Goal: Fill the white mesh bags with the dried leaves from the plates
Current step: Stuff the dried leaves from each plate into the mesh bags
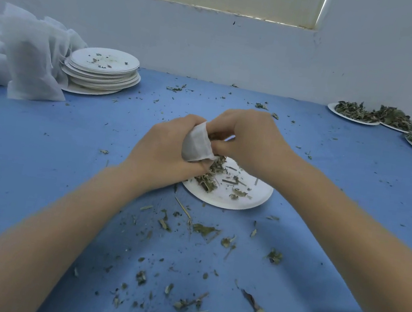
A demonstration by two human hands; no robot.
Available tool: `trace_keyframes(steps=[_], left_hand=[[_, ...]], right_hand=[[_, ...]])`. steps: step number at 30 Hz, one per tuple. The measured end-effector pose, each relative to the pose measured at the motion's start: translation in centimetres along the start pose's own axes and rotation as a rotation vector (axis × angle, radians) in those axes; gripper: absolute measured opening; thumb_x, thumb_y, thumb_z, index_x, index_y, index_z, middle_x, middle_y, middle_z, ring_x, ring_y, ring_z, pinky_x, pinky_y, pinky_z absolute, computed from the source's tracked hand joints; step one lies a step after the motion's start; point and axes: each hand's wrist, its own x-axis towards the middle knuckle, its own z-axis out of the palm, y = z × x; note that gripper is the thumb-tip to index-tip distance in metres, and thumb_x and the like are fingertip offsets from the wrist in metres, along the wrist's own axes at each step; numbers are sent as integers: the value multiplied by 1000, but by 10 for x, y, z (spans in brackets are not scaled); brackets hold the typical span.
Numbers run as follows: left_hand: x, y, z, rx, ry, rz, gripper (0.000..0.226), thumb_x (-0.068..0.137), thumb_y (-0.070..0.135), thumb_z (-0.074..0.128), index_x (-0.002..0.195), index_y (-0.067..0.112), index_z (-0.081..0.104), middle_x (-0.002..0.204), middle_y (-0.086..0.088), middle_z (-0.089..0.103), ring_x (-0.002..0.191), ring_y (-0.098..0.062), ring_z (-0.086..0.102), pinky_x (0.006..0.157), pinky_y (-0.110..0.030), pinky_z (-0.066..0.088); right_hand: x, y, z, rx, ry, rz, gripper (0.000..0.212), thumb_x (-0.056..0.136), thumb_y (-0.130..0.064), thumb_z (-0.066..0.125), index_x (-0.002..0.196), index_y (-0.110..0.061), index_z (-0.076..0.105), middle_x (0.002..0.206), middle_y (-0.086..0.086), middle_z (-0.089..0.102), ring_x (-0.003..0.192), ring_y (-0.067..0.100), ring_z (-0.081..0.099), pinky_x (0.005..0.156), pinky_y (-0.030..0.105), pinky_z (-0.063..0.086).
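The white mesh bag (197,142) is sitting just above the far left edge of the centre plate (229,189), the white paper plate lying in the middle of the blue table (37,156), and every place here is being given from that plate. Far to its left and further back, a heap of spare mesh bags (29,55) is leaning against the wall, and just right of that heap a stack of used plates (102,72) is carrying only crumbs. Coming nearer, the left hand (165,149) is hovering over the plate's left rim, its fingers curling round the bag and gripping it from the left side. The dried leaves (212,178) are lying in a loose clump on the left half of the plate, directly below the bag, with thinner bits spreading toward its right half. The right hand (250,141) is hanging over the plate's far side, touching the bag's right edge and pinching it at the opening, with dark leaf showing between the fingers. In front of the plate, scattered crumbs (204,229) are littering the table. Far to the plate's right and back by the wall, three full plates (354,116) are holding piles of leaves.
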Motion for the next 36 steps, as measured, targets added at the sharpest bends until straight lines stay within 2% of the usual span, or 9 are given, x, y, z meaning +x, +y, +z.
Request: trace_keyframes(steps=[4, 11, 15, 19, 23, 26, 29, 33, 36], left_hand=[[0, 5, 5, 25, 11, -2, 49, 70, 23, 77, 114, 16, 57, 98, 11, 55, 92, -15, 55, 74, -26, 41], [1, -1, -2, -19, -1, -11, 59, 61, 38, 78, 113, 28, 52, 94, 7, 63, 87, -15, 59, 71, -28, 48], [3, -1, 1, 28, 13, -9, 50, 65, 30, 77, 110, 27, 53, 83, 14, 59, 76, -7, 55, 63, -11, 39], [4, 12, 2, -41, 0, -9, 42, 59, 32, 67, 98, 34, 51, 72, 24, 53, 66, 4, 52, 60, -3, 36], [5, 15, -5, -23, -16, 30, 54, 60, 28, 74, 111, 28, 54, 80, 17, 59, 77, -12, 59, 67, -23, 46], [6, 7, -13, 26, -33, 19, 62, 59, 30, 79, 114, 31, 49, 91, 15, 61, 83, -14, 60, 70, -29, 48], [5, -6, -19, 109, -46, -15, 60, 62, 24, 77, 116, 28, 50, 93, 13, 57, 85, -18, 57, 72, -30, 47], [6, -15, -20, 203, -52, -71, 55, 65, 24, 75, 114, 29, 52, 93, 10, 56, 85, -20, 53, 68, -28, 39], [7, -20, -20, 222, -47, -80, 52, 67, 24, 74, 113, 29, 53, 95, 8, 58, 85, -19, 52, 68, -28, 38]], right_hand=[[5, -4, 10, -198, -5, 14, 25, 78, -3, 59, 62, -21, 56, 52, -5, 45, 61, 16, 42, 53, 19, 33], [-5, 3, -13, 201, -263, -41, 25, 89, -9, 61, 108, -23, 69, 98, -12, 71, 91, -5, 63, 82, 12, 48], [-2, 0, -5, 19, 52, -53, 21, 79, -3, 66, 89, -18, 75, 85, -3, 73, 80, 5, 64, 78, 20, 49], [6, -12, 13, -240, -11, -20, 32, 74, 4, 54, 56, -22, 56, 55, -7, 49, 58, 9, 45, 51, 14, 35], [6, -7, 6, 18, -149, -4, 48, 77, 5, 54, 43, -29, 48, 44, -20, 47, 49, -5, 45, 46, 7, 33], [-1, 2, -8, 138, -194, -47, 31, 83, -5, 60, 63, -27, 63, 49, -16, 50, 47, 0, 41, 49, 10, 31], [-5, 13, -17, 314, -87, -51, 13, 83, -11, 69, 87, -23, 74, 78, -5, 73, 74, 10, 67, 71, 28, 53], [-2, 35, -12, 277, 120, 56, 18, 85, -16, 66, 87, -33, 72, 78, -23, 70, 76, -10, 63, 77, 14, 47], [3, 45, 0, 85, -5, 169, 21, 90, -28, 56, 105, -39, 67, 88, -29, 63, 72, -22, 53, 67, 5, 39]])
